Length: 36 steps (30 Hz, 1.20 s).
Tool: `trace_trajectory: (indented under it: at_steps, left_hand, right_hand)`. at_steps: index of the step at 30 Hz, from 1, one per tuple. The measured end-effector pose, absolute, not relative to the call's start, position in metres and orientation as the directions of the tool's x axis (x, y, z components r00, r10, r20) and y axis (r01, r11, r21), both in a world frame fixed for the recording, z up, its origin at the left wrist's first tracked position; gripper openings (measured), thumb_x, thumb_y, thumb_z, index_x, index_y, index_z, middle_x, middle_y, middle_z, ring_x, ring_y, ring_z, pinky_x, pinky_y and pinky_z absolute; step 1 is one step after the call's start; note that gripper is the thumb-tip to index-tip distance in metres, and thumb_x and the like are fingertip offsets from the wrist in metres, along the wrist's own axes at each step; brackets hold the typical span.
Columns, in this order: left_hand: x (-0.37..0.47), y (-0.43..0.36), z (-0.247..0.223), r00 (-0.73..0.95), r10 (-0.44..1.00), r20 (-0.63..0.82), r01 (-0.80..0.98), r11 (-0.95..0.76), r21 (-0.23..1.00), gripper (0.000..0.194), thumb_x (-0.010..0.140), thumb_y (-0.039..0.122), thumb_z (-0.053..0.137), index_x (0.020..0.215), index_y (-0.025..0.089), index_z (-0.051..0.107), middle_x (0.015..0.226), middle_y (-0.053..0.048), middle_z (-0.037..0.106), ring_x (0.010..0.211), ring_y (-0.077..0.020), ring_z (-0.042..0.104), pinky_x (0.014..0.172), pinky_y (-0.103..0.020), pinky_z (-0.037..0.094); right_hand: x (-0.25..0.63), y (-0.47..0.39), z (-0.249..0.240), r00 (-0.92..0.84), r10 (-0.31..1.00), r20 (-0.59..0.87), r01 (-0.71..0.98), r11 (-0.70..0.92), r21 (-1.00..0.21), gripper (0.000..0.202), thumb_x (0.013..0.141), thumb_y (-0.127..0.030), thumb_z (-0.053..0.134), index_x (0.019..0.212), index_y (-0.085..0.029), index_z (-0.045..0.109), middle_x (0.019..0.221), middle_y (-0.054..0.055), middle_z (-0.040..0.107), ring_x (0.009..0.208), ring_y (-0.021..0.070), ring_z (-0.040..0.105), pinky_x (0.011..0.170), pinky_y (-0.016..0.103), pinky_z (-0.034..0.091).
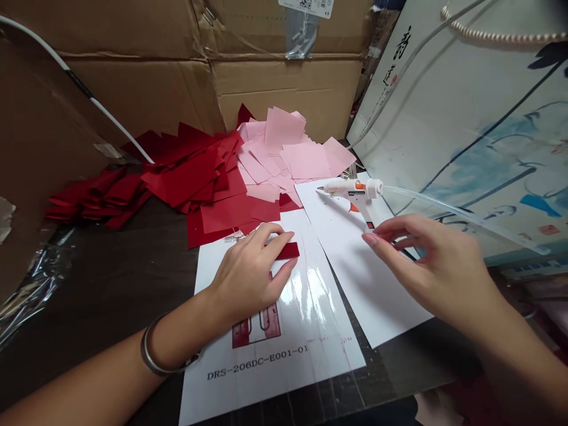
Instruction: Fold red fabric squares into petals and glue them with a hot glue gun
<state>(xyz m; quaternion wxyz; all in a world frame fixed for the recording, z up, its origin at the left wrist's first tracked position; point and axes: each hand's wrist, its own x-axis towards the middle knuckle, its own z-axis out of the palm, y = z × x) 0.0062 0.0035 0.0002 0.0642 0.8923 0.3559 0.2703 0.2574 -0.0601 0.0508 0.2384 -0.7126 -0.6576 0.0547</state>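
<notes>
My left hand [251, 266] rests on a printed white sheet [319, 343]. Its thumb and fingers close round a small folded dark red strip [289, 251], whose right end sticks out; the rest is hidden under the fingers. My right hand [426, 260] is curled, thumb and index tips almost together, right at the lower end of the glue gun's handle. Whether they touch it or pinch something small cannot be made out. The white-and-orange glue gun [350, 188] points left above a plain white sheet [355, 266], a clear glue stick [461, 211] trailing from its back.
Red pieces [190, 171] and pink pieces [284, 148] lie heaped behind the sheets, with folded red pieces [97, 195] at left. Cardboard boxes [284, 89] wall off the back. A painted white panel [444, 118] leans at right. A white cable [106, 112] hangs at left.
</notes>
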Motion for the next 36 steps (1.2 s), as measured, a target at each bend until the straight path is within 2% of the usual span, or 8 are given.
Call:
trace_trajectory:
  at_steps: [3,7,10,12,15,21,28,36]
  left_hand:
    - [0.005,0.004,0.0,0.6,0.702,0.383,0.609,-0.712,0.349,0.036,0.088,0.027,0.056,0.12,0.011,0.061,0.118,-0.013,0.059,0.09,-0.0235,0.064,0.069,-0.036,0.055]
    - [0.004,0.004,0.0,0.61,0.72,0.332,0.617,-0.694,0.371,0.034,0.089,0.026,0.055,0.119,0.013,0.061,0.117,-0.012,0.06,0.089,-0.0229,0.063,0.069,-0.037,0.054]
    - [0.004,0.005,-0.001,0.612,0.722,0.322,0.611,-0.69,0.387,0.032,0.089,0.026,0.054,0.119,0.015,0.06,0.116,-0.011,0.062,0.089,-0.0228,0.063,0.069,-0.037,0.054]
    - [0.003,0.005,-0.001,0.616,0.719,0.322,0.598,-0.692,0.404,0.031,0.089,0.026,0.054,0.118,0.016,0.06,0.115,-0.01,0.063,0.093,-0.0235,0.063,0.074,-0.038,0.054]
    - [0.003,0.006,-0.002,0.619,0.717,0.32,0.581,-0.692,0.428,0.028,0.089,0.024,0.054,0.115,0.016,0.061,0.114,-0.009,0.066,0.1,-0.0246,0.063,0.082,-0.04,0.053]
    - [0.001,0.007,0.0,0.616,0.738,0.276,0.576,-0.661,0.481,0.026,0.089,0.023,0.054,0.113,0.018,0.063,0.111,-0.008,0.067,0.098,-0.023,0.062,0.083,-0.04,0.052]
    - [0.002,0.007,0.001,0.601,0.737,0.31,0.547,-0.662,0.512,0.025,0.089,0.021,0.055,0.112,0.017,0.064,0.109,-0.008,0.067,0.096,-0.0223,0.062,0.083,-0.039,0.052]
    - [0.001,0.007,0.001,0.595,0.727,0.343,0.534,-0.677,0.507,0.027,0.088,0.022,0.055,0.114,0.016,0.061,0.112,-0.01,0.066,0.101,-0.0235,0.061,0.085,-0.039,0.051]
  right_hand:
    - [0.271,-0.063,0.034,0.2,0.936,0.289,0.916,-0.074,-0.393,0.051,0.084,-0.055,0.058,0.12,-0.019,0.059,0.118,0.014,0.063,0.099,0.0318,0.062,0.074,0.04,0.049]
    - [0.286,-0.039,0.02,0.263,0.962,0.078,0.807,-0.175,-0.563,0.078,0.08,-0.062,0.059,0.139,-0.014,0.045,0.139,0.019,0.049,0.111,0.0344,0.059,0.082,0.042,0.051]
    - [0.286,-0.01,0.022,0.201,0.979,-0.029,0.732,-0.17,-0.66,0.068,0.081,-0.064,0.058,0.131,-0.019,0.054,0.125,0.014,0.061,0.101,0.0301,0.063,0.076,0.04,0.051]
    - [0.28,0.005,0.025,0.151,0.988,-0.046,0.733,-0.143,-0.665,0.053,0.083,-0.064,0.054,0.107,-0.018,0.067,0.096,0.01,0.069,0.084,0.0264,0.064,0.067,0.037,0.048]
    - [0.27,0.013,0.029,0.16,0.987,-0.012,0.706,-0.123,-0.698,0.052,0.086,-0.063,0.049,0.079,-0.015,0.068,0.075,0.009,0.066,0.069,0.0219,0.061,0.058,0.033,0.042]
    - [0.274,-0.01,0.044,-0.041,0.988,-0.15,0.488,-0.111,-0.866,0.048,0.085,-0.062,0.054,0.078,-0.018,0.071,0.058,0.006,0.064,0.049,0.016,0.052,0.045,0.03,0.032]
    - [0.27,-0.025,0.061,-0.183,0.96,-0.212,0.633,-0.05,-0.772,0.055,0.087,-0.06,0.053,0.049,-0.021,0.062,0.049,0.003,0.055,0.052,0.015,0.051,0.054,0.033,0.035]
    - [0.255,-0.025,0.057,-0.256,0.942,-0.219,0.615,-0.016,-0.789,0.041,0.089,-0.055,0.052,0.07,-0.021,0.063,0.046,-0.003,0.05,0.046,0.0129,0.047,0.047,0.029,0.032]
